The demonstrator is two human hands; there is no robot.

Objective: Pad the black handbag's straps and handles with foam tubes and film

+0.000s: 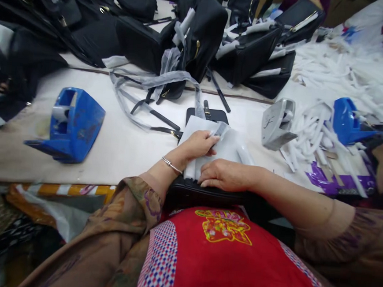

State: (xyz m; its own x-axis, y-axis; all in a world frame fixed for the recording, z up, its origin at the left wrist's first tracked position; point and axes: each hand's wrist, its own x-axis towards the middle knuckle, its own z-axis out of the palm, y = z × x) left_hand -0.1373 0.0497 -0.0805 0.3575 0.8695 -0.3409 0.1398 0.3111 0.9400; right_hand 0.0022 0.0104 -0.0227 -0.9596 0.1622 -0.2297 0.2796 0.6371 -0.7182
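While the left hand [200,143] pinches the thin white sheet [230,147] atop the black leather-look bag [191,190], the right hand [224,175] rests nearer the body, grip unclear; sheet looks light, limp, best held by edges.

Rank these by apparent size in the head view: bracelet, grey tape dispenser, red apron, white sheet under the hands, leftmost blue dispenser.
1. Red apron
2. White sheet and leftmost blue dispenser: too alike to rank, the sheet being partly covered
3. Grey tape dispenser
4. Bracelet
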